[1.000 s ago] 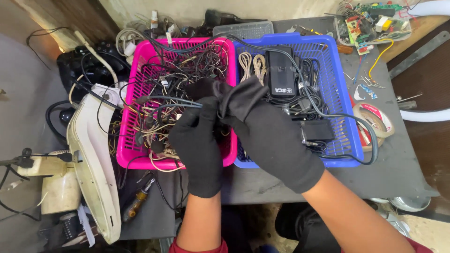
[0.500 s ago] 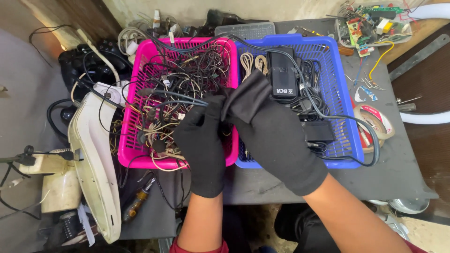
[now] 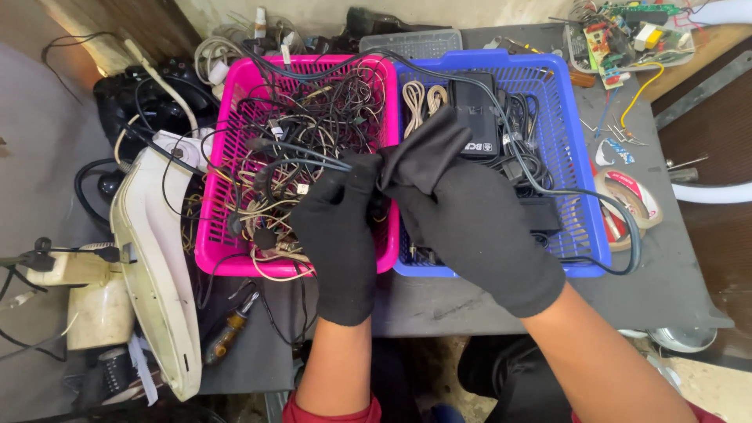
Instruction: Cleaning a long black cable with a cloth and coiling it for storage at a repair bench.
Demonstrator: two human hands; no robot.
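Fingertips of the left hand (image 3: 338,235), in a black glove, pinch the loose fabric at the fingertip end of the black glove on the right hand (image 3: 470,223); that fabric stands up in a slack flap near the centre of the frame. Right-hand fingers are bunched together under the cloth, and whether they grip anything cannot be told. Both hands meet over the seam between two plastic baskets.

Under the left hand, the pink basket (image 3: 215,196) sits centre-left, filled with a tangle of thin cables (image 3: 301,125) in black, white and tan. Touching its right wall, the blue basket (image 3: 583,196) holds a black power adapter (image 3: 474,113), coiled beige cords (image 3: 419,98) and a thick black cable that loops over its right edge.

Both baskets rest on a grey table (image 3: 666,290). A roll of tape (image 3: 630,207) lies just beside the blue basket at the right, and a circuit board (image 3: 627,31) with coloured wires occupies the upper right. At the left edge lies a white curved plastic housing (image 3: 153,266), with a screwdriver (image 3: 227,333) near it at the lower left.
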